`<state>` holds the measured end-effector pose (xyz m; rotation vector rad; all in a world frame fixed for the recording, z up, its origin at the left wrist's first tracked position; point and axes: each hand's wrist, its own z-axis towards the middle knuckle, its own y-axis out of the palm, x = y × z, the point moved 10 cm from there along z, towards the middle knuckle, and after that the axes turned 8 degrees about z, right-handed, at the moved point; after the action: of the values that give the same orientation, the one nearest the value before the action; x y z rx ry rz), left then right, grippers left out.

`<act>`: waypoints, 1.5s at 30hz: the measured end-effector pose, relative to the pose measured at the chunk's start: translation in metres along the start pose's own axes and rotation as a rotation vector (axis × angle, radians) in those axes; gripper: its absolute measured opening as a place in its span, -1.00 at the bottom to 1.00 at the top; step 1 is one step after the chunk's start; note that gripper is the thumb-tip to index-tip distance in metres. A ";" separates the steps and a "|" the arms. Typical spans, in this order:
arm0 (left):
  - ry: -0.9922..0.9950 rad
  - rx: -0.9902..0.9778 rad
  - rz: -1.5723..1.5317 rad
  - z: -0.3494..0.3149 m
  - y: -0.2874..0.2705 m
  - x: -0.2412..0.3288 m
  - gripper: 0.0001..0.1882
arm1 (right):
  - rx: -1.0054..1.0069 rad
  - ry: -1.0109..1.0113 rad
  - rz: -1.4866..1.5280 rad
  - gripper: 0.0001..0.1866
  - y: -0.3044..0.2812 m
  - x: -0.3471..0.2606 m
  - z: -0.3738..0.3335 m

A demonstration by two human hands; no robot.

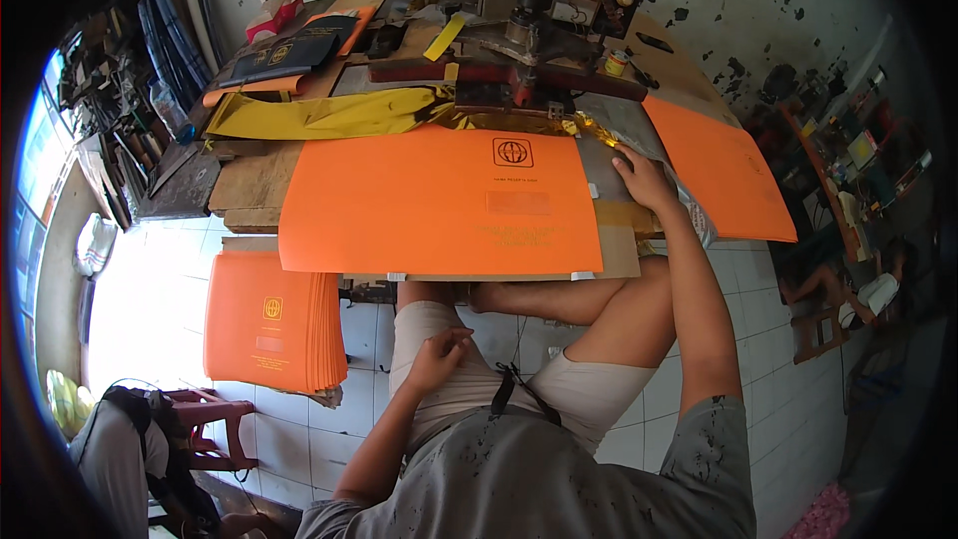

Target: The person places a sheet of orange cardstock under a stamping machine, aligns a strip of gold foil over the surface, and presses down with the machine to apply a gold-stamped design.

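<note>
A large orange cardboard folder sheet lies flat on the board in front of me, printed with a dark round emblem and faint lettering. Behind it stretches a strip of gold foil, passing under the press head. At its right end, my right hand pinches the crumpled tail of the foil between thumb and fingers. My left hand is over my lap, its fingers curled together, with nothing visible in them. It touches no part of the orange sheet.
A stack of printed orange folders stands low at the left. More orange sheets lie at the right of the bench. Dark folders and a pink box sit at the back left. A maroon stool and another person are off to the sides.
</note>
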<state>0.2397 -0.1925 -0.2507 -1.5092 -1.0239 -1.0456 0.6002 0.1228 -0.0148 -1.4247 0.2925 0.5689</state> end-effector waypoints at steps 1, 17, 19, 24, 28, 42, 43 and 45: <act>0.005 0.007 -0.001 0.000 0.000 -0.001 -0.70 | 0.070 -0.107 -0.029 -0.50 -0.007 -0.008 -0.001; 0.028 0.005 0.000 0.000 -0.002 0.001 -0.70 | 0.156 -0.217 0.063 -0.54 -0.063 -0.044 -0.035; 0.033 -0.009 0.017 0.001 0.000 0.002 -0.70 | 0.178 -0.239 0.045 -0.54 -0.067 -0.040 -0.039; 0.085 -0.093 0.040 -0.005 0.006 0.031 -0.68 | 0.175 -0.199 0.059 -0.53 -0.075 -0.042 -0.065; 0.133 -0.223 0.074 -0.016 0.015 0.105 -0.62 | 0.072 -0.091 0.055 -0.52 -0.080 -0.065 -0.114; 0.331 -0.414 -0.601 0.016 0.107 0.223 -0.22 | 0.014 -0.120 0.364 -0.49 -0.061 -0.112 -0.309; 0.316 -0.384 -0.639 0.018 0.108 0.218 -0.24 | -0.015 -0.080 0.426 -0.48 -0.053 -0.109 -0.316; 0.274 -0.383 -0.731 0.016 0.113 0.215 -0.28 | -0.078 -0.025 0.488 -0.48 -0.038 -0.107 -0.323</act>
<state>0.4075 -0.1730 -0.0758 -1.2341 -1.2550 -1.9958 0.5767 -0.2159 0.0273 -1.4235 0.6110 1.0026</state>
